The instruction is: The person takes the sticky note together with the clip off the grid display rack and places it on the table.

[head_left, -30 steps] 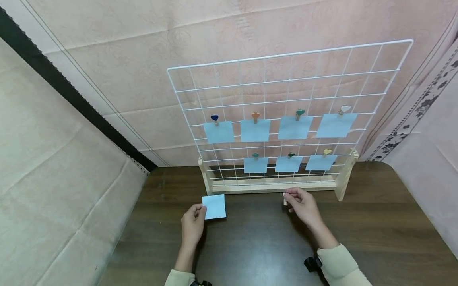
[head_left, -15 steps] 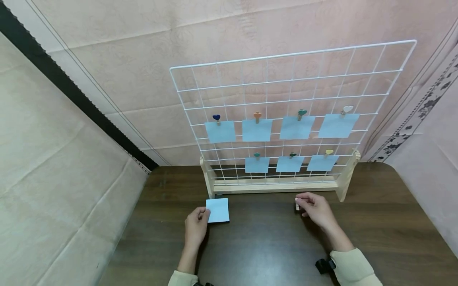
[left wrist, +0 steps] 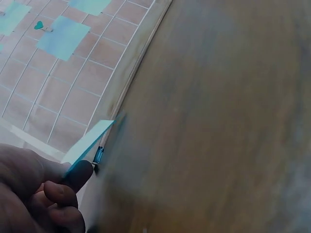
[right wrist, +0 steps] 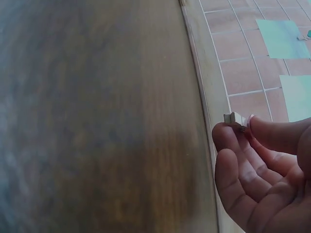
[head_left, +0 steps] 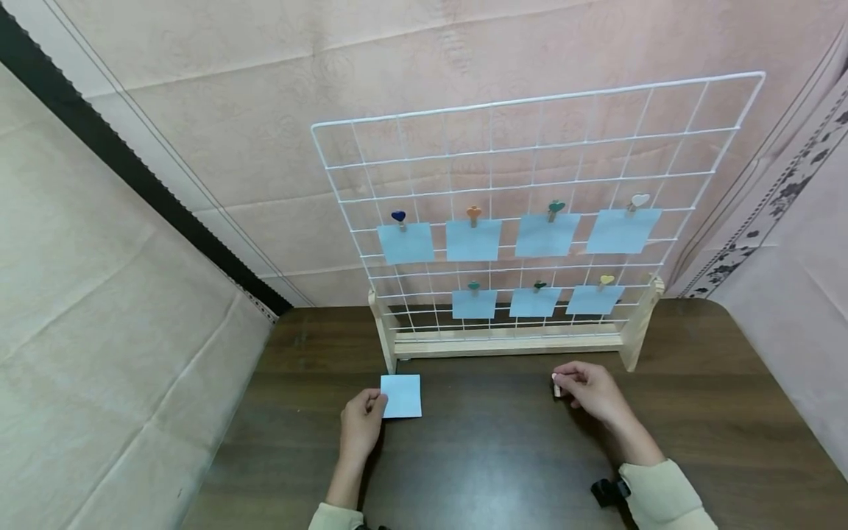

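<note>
The left hand (head_left: 360, 425) pinched a blue note (head_left: 401, 396) at its fingertips, low over the worktop (head_left: 503, 456). The right hand (head_left: 592, 390) pinched a small clip (head_left: 556, 389). Clipping the note into the grid's (head_left: 530, 213) empty lower-left spot seemed next, requiring both raised.

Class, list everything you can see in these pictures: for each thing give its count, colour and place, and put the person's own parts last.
wire grid: one, white, upright in the stand
wooden stand: one, pale, at the table's back
clipped notes: seven, light blue, four upper, three lower
heart clips: seven, mixed colours, one atop each note
table: one, dark brown
loose note: one, light blue, pinched by the left hand
small clip: one, pale, pinched by the right hand
left hand: one
right hand: one
sleeves: two, cream
</note>
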Demonstrator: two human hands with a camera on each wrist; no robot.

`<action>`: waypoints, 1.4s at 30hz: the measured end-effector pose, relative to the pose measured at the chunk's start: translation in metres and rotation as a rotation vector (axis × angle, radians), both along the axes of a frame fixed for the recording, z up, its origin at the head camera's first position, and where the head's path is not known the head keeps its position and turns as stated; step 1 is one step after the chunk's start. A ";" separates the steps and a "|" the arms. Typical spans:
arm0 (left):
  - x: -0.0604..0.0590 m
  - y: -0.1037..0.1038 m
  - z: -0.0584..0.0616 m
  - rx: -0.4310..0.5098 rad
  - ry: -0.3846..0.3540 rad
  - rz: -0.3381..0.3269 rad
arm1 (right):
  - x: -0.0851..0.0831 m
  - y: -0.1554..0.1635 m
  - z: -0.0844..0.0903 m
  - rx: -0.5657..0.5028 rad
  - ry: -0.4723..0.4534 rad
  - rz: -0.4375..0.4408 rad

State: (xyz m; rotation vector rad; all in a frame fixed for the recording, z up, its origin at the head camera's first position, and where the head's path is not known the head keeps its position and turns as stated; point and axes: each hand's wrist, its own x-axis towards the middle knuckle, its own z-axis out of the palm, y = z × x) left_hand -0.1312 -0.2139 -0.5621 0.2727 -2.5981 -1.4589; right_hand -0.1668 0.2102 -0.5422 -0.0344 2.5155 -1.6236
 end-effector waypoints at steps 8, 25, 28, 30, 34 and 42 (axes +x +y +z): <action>0.002 0.001 0.001 -0.028 -0.009 -0.007 | 0.000 0.005 -0.001 0.038 0.010 0.011; 0.002 -0.001 -0.001 -0.081 -0.016 -0.004 | 0.005 0.022 -0.003 0.084 0.006 0.008; 0.002 -0.003 -0.001 -0.098 -0.014 0.002 | 0.005 0.023 -0.004 0.082 0.004 0.014; 0.001 -0.004 -0.002 -0.106 -0.015 0.003 | 0.005 0.023 -0.005 0.080 0.005 0.017; 0.000 -0.006 -0.002 -0.106 -0.024 -0.004 | 0.006 0.024 -0.006 0.078 -0.006 0.004; 0.002 -0.008 -0.002 -0.107 -0.029 0.011 | 0.007 0.026 -0.006 0.074 -0.028 -0.001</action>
